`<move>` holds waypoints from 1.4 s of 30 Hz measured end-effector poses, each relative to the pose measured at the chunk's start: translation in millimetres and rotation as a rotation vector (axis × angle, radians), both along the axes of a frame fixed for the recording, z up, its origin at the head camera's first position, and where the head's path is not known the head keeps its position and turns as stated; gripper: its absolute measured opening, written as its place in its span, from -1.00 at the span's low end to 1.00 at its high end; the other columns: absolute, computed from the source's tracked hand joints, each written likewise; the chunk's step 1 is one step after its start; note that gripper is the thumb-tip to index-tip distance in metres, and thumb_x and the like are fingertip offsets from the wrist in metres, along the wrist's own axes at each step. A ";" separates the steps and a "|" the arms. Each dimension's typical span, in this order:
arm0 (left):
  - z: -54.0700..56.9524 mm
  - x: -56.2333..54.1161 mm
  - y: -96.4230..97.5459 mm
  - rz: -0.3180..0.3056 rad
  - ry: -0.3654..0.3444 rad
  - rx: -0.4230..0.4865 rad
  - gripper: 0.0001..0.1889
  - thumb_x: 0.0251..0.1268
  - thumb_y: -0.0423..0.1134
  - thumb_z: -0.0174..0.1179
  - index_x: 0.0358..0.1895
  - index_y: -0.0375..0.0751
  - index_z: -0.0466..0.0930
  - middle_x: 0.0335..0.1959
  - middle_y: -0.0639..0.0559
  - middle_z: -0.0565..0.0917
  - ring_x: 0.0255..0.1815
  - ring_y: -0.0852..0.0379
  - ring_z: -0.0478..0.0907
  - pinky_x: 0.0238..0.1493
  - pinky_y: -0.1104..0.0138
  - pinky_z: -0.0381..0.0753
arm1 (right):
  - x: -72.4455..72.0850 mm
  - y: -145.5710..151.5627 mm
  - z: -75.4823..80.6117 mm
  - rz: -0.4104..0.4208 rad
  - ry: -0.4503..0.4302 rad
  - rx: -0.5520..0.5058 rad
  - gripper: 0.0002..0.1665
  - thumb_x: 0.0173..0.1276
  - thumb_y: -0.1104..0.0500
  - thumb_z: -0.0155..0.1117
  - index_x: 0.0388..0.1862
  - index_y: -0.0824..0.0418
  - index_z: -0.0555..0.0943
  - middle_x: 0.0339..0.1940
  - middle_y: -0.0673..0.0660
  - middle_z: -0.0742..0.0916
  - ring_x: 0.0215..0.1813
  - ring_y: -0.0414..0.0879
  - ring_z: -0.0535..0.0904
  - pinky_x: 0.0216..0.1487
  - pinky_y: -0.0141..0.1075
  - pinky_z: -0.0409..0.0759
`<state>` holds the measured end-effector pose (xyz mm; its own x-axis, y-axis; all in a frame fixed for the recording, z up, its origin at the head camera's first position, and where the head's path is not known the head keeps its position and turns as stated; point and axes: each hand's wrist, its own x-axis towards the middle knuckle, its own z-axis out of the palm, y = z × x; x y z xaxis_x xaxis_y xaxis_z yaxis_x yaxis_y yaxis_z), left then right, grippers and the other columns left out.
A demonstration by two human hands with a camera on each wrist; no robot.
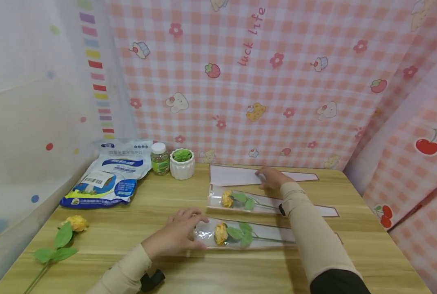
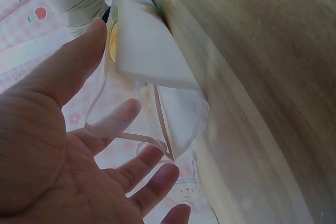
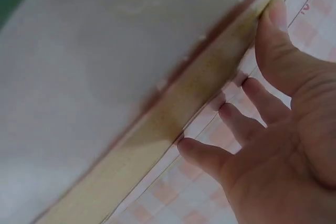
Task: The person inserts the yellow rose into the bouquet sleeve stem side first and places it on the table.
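Three tapered clear-and-white flower sleeves with dark edging lie in a row on the table. By the open end of the nearest sleeve (image 1: 273, 231), my left hand (image 1: 176, 232) has its fingers spread; a yellow artificial rose (image 1: 221, 234) is inside. The middle sleeve (image 1: 326, 211) also contains a yellow rose (image 1: 227, 199), its stem partly hidden by my right forearm. My right hand (image 1: 273, 177) rests its fingertips on the flat far sleeve (image 1: 233, 174), in which no flower shows. In the right wrist view the thumb (image 3: 275, 19) and fingers are apart along that sleeve's edge.
A loose yellow rose (image 1: 76, 223) lies at the table's left. Behind it are a blue-and-white bag (image 1: 110, 173), a white-capped jar (image 1: 160, 159) and a small succulent in a white pot (image 1: 182, 167). A pink checked cloth (image 1: 240, 81) hangs along the back edge.
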<state>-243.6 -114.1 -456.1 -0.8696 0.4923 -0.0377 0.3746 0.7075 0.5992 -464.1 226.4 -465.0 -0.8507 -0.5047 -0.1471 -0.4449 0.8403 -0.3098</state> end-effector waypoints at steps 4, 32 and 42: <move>-0.8 0.7 0.6 -0.004 -0.006 -0.009 -0.39 0.14 0.08 0.48 0.24 0.02 0.51 0.42 -0.12 0.35 0.43 -0.21 0.19 0.32 -0.33 0.15 | -2.4 0.9 -3.9 -0.046 0.049 0.019 -0.45 0.30 0.27 0.48 0.26 0.36 0.60 0.31 0.38 0.59 0.40 0.31 0.42 0.43 0.09 0.35; 3.8 0.6 -2.6 0.054 0.009 -0.019 -0.35 0.25 0.13 0.38 0.36 -0.01 0.48 0.48 -0.16 0.33 0.48 -0.24 0.18 0.33 -0.31 0.18 | 31.3 -4.1 21.2 -0.170 0.166 -0.184 -0.71 0.55 0.21 0.19 -0.06 0.40 0.75 0.03 0.35 0.73 0.03 0.19 0.64 0.12 0.05 0.60; 21.0 -6.6 -7.2 0.211 -0.099 0.396 -0.56 0.66 0.00 -0.08 0.25 -0.28 0.52 0.17 -0.15 0.63 0.24 -0.14 0.54 0.27 -0.12 0.49 | 143.5 -12.2 75.7 0.052 0.634 -0.130 -0.79 0.33 0.27 0.46 -0.07 0.27 0.80 0.14 0.33 0.68 0.08 0.23 0.63 -0.01 0.03 0.68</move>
